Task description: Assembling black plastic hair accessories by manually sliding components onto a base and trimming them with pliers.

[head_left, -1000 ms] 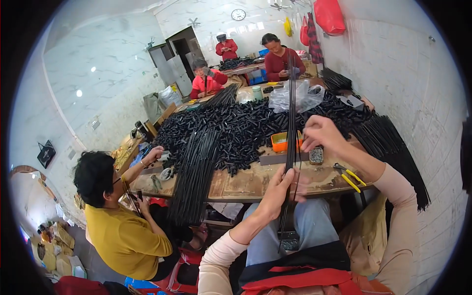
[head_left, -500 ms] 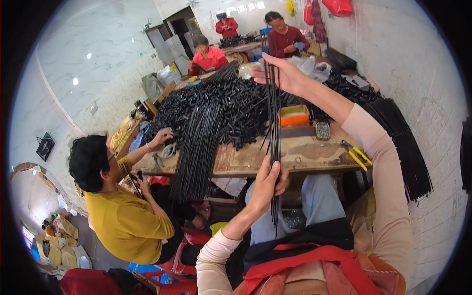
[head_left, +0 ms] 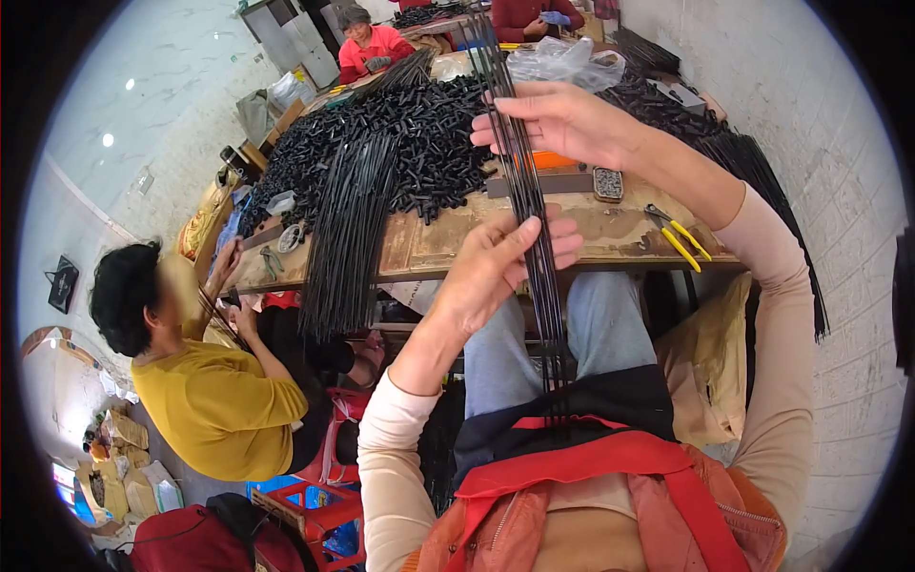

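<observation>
A loose bundle of long thin black rods (head_left: 538,272) stands tilted in front of me, its lower end over my lap and its upper end above the table. My left hand (head_left: 500,257) grips it near the middle, thumb across the front and fingers behind. Higher up, my right hand (head_left: 567,122) holds the same bundle between thumb and outstretched fingers. Behind the rods, partly covered by them and my right hand, an orange box (head_left: 551,159) sits on the wooden table (head_left: 448,253).
Short black tubes (head_left: 429,157) are heaped on the table, with more black rods (head_left: 348,238) overhanging its front edge. Yellow-handled pliers (head_left: 679,236) and a small tin of metal pieces (head_left: 607,184) lie to the right. At left sits a co-worker in yellow (head_left: 219,405); others sit across the table.
The rods' top has tilted left and their lower end has shifted right. My left hand has moved up and its fingers have loosened. The view has tipped downward.
</observation>
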### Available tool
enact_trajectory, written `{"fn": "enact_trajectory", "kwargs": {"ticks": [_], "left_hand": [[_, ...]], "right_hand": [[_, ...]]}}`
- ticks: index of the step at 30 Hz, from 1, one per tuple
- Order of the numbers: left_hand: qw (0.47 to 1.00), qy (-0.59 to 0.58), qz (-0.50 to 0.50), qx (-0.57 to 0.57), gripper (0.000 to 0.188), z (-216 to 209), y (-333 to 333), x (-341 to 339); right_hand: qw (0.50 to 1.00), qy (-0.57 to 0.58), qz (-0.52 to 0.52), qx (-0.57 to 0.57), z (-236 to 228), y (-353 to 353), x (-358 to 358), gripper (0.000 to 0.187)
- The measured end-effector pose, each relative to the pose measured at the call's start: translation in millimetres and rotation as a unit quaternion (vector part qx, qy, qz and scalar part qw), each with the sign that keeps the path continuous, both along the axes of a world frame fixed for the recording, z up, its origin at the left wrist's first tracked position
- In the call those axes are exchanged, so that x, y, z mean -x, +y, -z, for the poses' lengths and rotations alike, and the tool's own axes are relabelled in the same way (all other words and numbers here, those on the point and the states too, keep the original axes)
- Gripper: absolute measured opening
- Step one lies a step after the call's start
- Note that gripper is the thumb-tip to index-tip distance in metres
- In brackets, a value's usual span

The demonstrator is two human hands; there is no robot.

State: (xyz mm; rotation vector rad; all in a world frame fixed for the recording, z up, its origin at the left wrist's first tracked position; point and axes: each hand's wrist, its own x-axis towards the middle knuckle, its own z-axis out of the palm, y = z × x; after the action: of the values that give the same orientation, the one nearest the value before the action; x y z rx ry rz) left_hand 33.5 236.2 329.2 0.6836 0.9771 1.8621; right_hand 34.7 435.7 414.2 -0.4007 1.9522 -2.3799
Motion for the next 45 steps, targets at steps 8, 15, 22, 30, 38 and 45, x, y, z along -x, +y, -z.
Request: {"fn": "enact_trajectory", "kwargs": {"ticks": [8, 15, 22, 30, 38, 45], "left_hand": [[0.999, -0.021, 0.024, 0.002, 0.041, 11, -8, -25], [1.000, -0.018, -0.009, -0.001, 0.046, -4, -13, -38], [0.999, -0.027, -0.029, -0.008, 0.048, 7, -12, -37], [0.997, -0.036, -0.061, -0.010, 0.039, 9, -8, -36], [0.998, -0.035, -0.046, -0.004, 0.032, 16, 5, -14], [0.994, 0.032, -0.090, 0.043, 0.030, 9, 7, 3]], "right_hand": [[1.000, -0.001, 0.024, -0.013, 19, -6, -27, 0.043], [0.923, 0.089, 0.208, -0.310, 6, -9, -66, 0.032], [0.899, 0.060, 0.157, -0.405, 19, -16, -55, 0.030], [0.953, 0.083, 0.154, -0.247, 23, 2, -39, 0.045], [0.996, -0.047, -0.069, 0.033, 35, 0, -22, 0.036], [0.999, -0.021, -0.039, 0.004, 34, -2, -14, 0.038]]}}
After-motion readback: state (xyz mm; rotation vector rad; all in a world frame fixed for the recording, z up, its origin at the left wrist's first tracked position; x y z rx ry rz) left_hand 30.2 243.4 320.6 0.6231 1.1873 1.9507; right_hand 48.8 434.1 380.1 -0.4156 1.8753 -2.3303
